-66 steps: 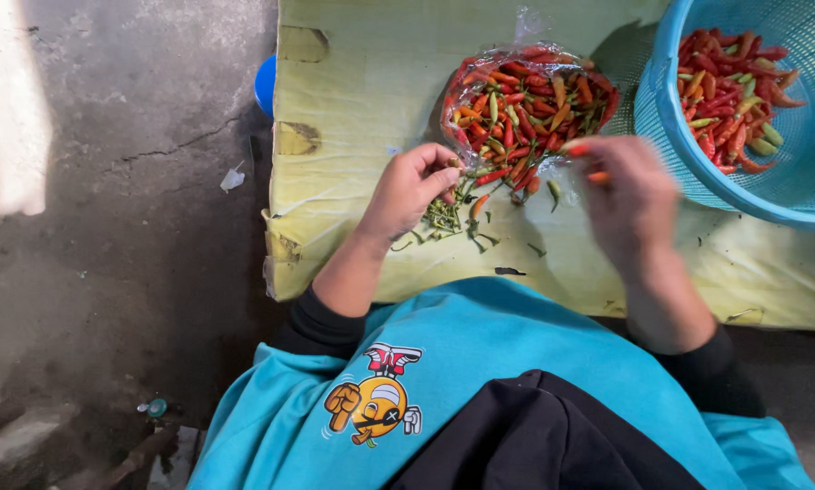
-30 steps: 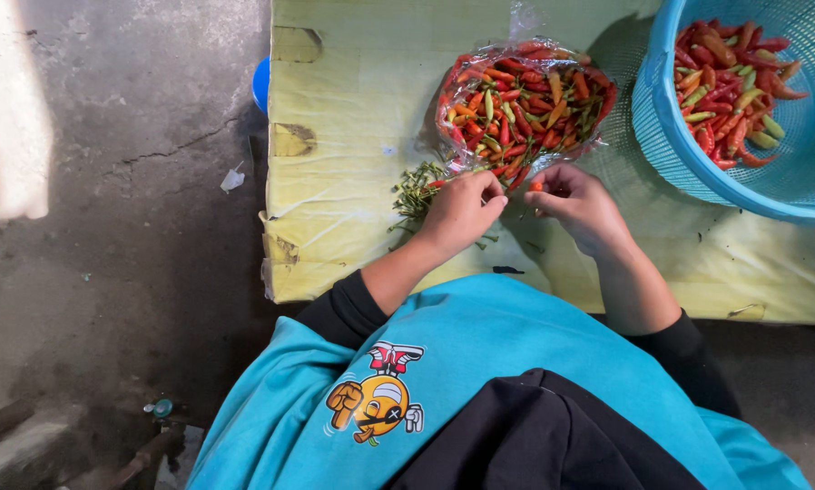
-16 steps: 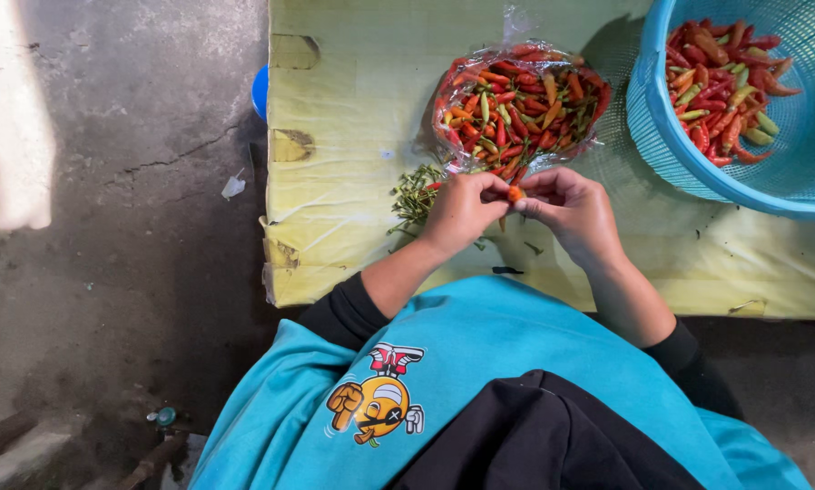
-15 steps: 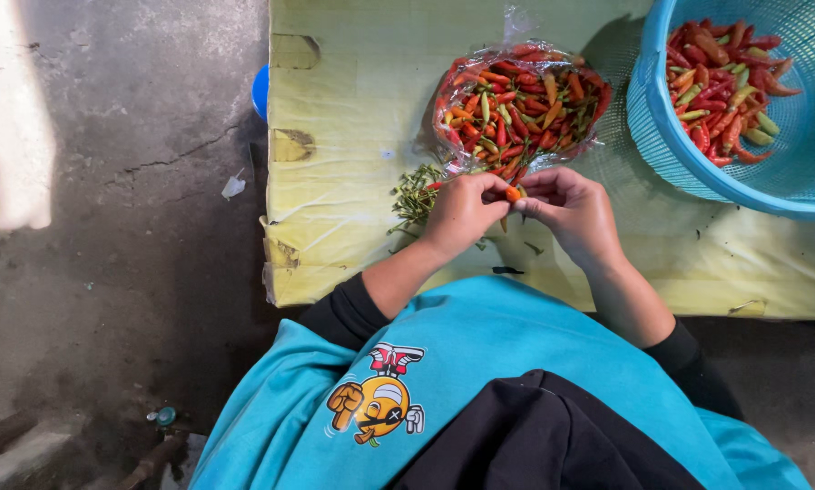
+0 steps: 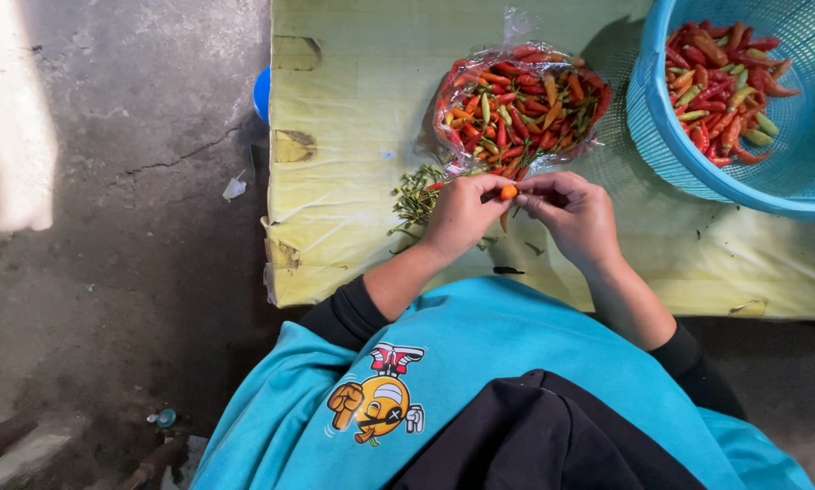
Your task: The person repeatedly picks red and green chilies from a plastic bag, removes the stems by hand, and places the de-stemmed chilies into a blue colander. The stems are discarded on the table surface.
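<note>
I count 2 hands, left hand point(image 5: 462, 213) and right hand point(image 5: 573, 216), w/ 1 orange chili point(image 5: 508, 192) pinched between them near center. 1 clear bag of chilies point(image 5: 519, 107) sits at approx 12 o'clock of the hands and 1 blue basket of chilies point(image 5: 752, 100) at approx 2 o'clock; chilies in both are too many for me to count. Also 1 pile of green stems point(image 5: 416, 192) at 9 o'clock, stems uncountable, all on 1 yellow-covered table point(image 5: 353, 136).

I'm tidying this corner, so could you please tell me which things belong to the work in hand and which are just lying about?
In use: orange chili, left hand, right hand, bag of chilies, blue basket, stem pile.

Lying about: paper scrap, bottle cap.
</note>
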